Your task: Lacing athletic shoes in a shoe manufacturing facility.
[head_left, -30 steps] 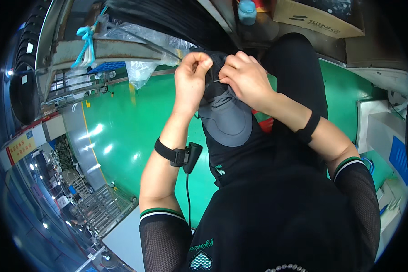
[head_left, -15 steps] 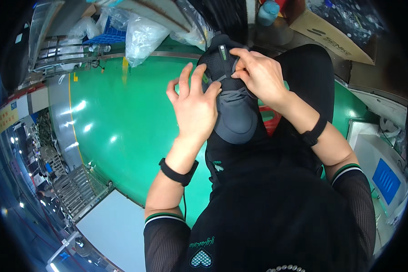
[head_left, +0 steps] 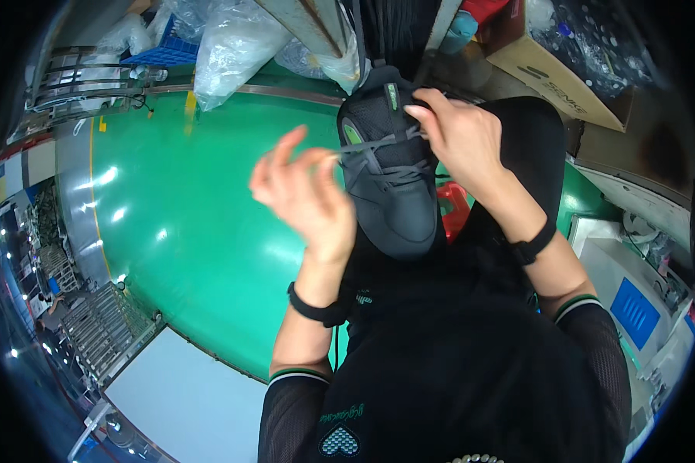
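A dark grey sneaker (head_left: pixel 400 212) rests on my lap, its toe pointing toward me. It has a green-marked tongue and a green patch on its side. Crossed grey laces cover its front. My left hand (head_left: pixel 309 193), a little blurred, is off the shoe's left side and pinches a grey shoelace (head_left: pixel 377 144) that stretches across the tongue. At the shoe's right edge, my right hand (head_left: pixel 467 135) is closed with thumb and forefinger together around the lace's other side; its fingertips partly hide what they grip.
A red stool-like thing (head_left: pixel 455 208) shows between my legs. Clear plastic bags (head_left: pixel 235 50) and a blue crate (head_left: pixel 166 52) lie at the far left. A cardboard box (head_left: pixel 560 73) of small items stands far right. A grey machine with a blue panel (head_left: pixel 635 312) is at the right.
My left hand has left the shoe's collar and pulled the lace out to the left. My right hand stays at the right edge, slightly shifted. The view has shifted a little.
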`<act>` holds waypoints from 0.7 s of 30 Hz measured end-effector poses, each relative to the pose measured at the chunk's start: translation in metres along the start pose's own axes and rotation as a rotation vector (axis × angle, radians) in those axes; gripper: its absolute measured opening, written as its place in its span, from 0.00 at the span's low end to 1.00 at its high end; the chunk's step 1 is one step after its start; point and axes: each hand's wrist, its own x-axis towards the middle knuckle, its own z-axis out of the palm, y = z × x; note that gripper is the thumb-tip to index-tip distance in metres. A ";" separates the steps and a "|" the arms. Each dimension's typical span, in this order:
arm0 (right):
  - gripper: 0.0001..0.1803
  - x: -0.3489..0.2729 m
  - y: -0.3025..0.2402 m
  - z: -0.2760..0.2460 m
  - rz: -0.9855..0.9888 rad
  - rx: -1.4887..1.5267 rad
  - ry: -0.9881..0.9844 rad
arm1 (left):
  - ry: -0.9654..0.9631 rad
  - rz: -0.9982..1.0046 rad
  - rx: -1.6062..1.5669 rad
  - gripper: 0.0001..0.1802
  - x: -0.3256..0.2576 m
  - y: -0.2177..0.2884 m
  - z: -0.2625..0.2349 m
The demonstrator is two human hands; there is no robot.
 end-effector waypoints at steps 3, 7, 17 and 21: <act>0.13 0.016 -0.005 0.006 -0.046 -0.051 0.045 | 0.099 -0.468 -0.865 0.05 0.007 -0.001 0.006; 0.13 0.014 -0.004 0.008 0.081 0.301 -0.013 | -0.316 -0.918 -2.259 0.08 0.017 0.004 0.016; 0.05 0.001 -0.001 0.002 0.175 1.008 -0.146 | -0.426 -0.742 -1.523 0.13 0.027 0.007 0.005; 0.09 0.000 0.002 -0.008 0.152 1.094 -0.119 | -0.526 -0.763 -1.503 0.10 0.029 -0.023 0.001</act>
